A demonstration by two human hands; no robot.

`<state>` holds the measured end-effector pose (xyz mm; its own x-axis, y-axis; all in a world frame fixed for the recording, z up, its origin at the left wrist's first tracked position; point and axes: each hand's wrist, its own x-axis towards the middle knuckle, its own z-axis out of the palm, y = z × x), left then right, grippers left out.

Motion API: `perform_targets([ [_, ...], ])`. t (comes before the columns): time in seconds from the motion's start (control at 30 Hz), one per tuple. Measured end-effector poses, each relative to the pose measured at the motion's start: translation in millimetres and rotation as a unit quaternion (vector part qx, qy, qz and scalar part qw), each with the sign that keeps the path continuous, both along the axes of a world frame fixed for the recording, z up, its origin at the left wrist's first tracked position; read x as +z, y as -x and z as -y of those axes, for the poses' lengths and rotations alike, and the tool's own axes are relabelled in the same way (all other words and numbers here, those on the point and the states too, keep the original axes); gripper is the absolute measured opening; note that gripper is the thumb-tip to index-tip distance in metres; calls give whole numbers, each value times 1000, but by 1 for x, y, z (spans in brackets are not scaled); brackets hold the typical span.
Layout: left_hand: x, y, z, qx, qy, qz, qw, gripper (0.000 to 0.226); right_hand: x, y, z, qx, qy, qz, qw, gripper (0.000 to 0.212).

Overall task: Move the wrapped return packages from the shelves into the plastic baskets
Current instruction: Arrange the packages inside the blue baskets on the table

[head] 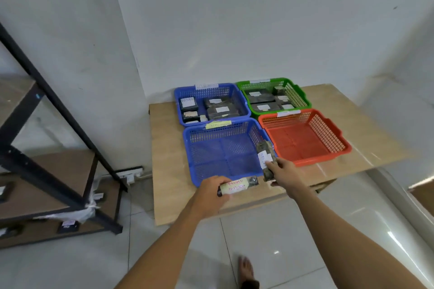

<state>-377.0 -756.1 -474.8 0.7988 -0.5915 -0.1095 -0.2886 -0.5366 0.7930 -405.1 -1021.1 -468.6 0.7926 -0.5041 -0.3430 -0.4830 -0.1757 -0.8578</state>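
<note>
White walls and a pale tiled floor surround a low wooden board (164, 171) that carries four plastic baskets. At the far left stands a dark metal shelf (58, 171), and a few wrapped packages still lie on its lower levels, so the task is not finished.

On the board, the far blue basket (234, 91) and the green basket (298, 91) already hold several dark packages with white labels. The near blue basket (225, 155) and the orange basket (303, 138) hold nothing yet.

The left hand (211, 191) grasps a rolled package (238, 186) just in front of the near blue basket. Its pale label has reddish handwriting, perhaps "Return", which I cannot read surely. The right hand (285, 171) grips a second package (266, 159) over that basket's right corner; its white label is too blurred to read.

I judge this as the placing step: next, each package must be lowered into the proper basket and let go. The tape labels on the basket rims are illegible.
</note>
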Motion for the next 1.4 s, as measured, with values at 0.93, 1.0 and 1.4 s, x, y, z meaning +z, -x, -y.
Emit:
perform_targets([
  [0.93, -49, -119, 46, 120, -51, -79, 988, 48, -101, -166, 0, -309, -170, -108, 930, 44],
  [1.0, -53, -125, 45, 117, -48, -86, 988, 48, -99, -166, -6, -326, -165, -115, 924, 48],
  [1.4, -85, -131, 74, 71, -96, -117, 986, 50, -85, -142, 31, -101, -47, -181, 977, 34],
])
